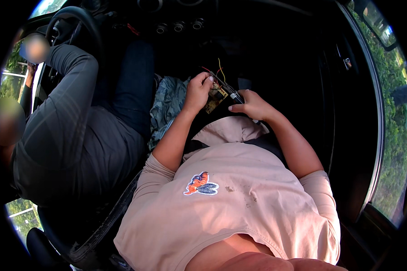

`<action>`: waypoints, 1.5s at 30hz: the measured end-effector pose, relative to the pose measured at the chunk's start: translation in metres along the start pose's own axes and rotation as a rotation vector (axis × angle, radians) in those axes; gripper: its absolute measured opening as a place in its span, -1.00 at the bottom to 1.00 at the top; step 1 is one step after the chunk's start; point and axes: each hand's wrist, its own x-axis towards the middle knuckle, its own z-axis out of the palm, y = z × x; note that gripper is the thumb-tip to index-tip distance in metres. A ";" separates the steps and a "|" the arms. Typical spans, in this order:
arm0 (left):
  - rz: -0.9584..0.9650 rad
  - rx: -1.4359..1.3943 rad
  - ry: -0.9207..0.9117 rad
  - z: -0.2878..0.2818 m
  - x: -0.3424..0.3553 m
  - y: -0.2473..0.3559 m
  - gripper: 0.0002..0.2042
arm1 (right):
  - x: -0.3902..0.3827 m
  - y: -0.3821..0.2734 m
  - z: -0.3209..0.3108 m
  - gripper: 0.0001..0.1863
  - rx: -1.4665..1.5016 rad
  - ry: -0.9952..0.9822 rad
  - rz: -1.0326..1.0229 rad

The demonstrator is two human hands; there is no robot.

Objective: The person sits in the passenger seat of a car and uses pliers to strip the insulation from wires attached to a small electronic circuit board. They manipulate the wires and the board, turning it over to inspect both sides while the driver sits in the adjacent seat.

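Note:
My left hand [198, 93] is closed, thumb and fingertips pinching thin wires [218, 81]. Loose red and yellow ends stick up beyond the fingers. A yellowish circuit board [216, 102] lies just under the wires, between my two hands and above my lap. My right hand [254, 106] is curled around a dark rod-shaped thing with a pale band [235, 96]; its exact kind does not show. The rod's upper end meets the wire bundle near my left fingertips. Something small and white peeks out below my right palm.
I sit in a vehicle's passenger seat. Left of me is another person in a dark grey top [108, 135], beside the steering wheel [83, 22]. Camouflage cloth [167, 101] lies between us. Dashboard knobs [179, 27] are ahead; a door with a window [389, 108] is at right.

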 end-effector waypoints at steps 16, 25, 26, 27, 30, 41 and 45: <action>-0.144 -0.398 -0.076 0.002 -0.007 0.019 -0.82 | 0.003 0.005 0.001 -0.62 -0.147 0.158 -0.083; -0.072 -0.332 -0.059 0.001 -0.003 0.007 -0.81 | 0.001 0.006 0.001 -0.63 -0.089 0.117 -0.012; -0.076 -0.342 -0.059 0.001 -0.002 0.006 -0.81 | 0.001 0.005 0.001 -0.63 -0.122 0.130 -0.011; -0.081 -0.354 -0.061 0.001 -0.002 0.004 -0.81 | 0.000 0.005 0.001 -0.62 -0.155 0.142 -0.008; -0.073 -0.336 -0.040 0.001 -0.002 -0.003 -0.79 | 0.000 0.004 0.002 -0.59 -0.294 0.247 -0.021; 0.140 -0.140 0.262 -0.025 -0.003 0.019 -0.69 | 0.007 0.018 -0.010 -0.79 1.020 0.102 0.142; 0.146 0.267 0.361 -0.055 -0.003 -0.006 -0.81 | 0.008 0.015 -0.009 -0.81 1.003 0.073 0.095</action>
